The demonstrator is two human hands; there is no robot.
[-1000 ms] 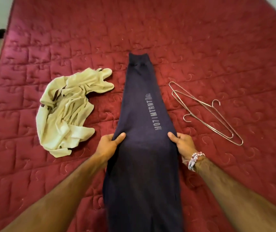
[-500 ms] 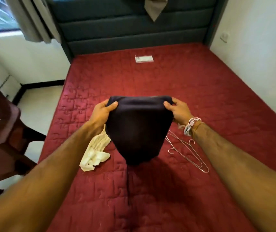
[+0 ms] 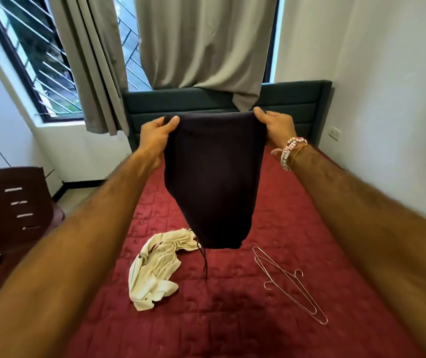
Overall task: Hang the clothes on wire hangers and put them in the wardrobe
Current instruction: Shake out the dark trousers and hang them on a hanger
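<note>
The left hand [image 3: 156, 140] and the right hand [image 3: 277, 127] are up in the air, apart from each other. Each one pinches a top corner of the dark pants [image 3: 211, 177], with the thumb on the side we can see. The pants are folded over and hang straight down from the hands, long way up and down, above the red mattress [image 3: 297, 215]. A thin string [image 3: 204, 259] dangles from the bottom end and does not seem to reach the bed. The two wire hangers [image 3: 289, 282] lie flat on the mattress, one on top of the other, below the pants and off to the right. So they are on the right hand's side, and that hand looks like the nearer one. Their long side runs slanted, from just beside the bottom of the pants out toward the near right of the bed. The pants are not on a hanger yet, so I think the next job is to bring pants and hanger together. A crumpled cream shirt [image 3: 155, 270] waits on the mattress, down on the left hand's side, near the string. No wardrobe can be seen for sure.
</note>
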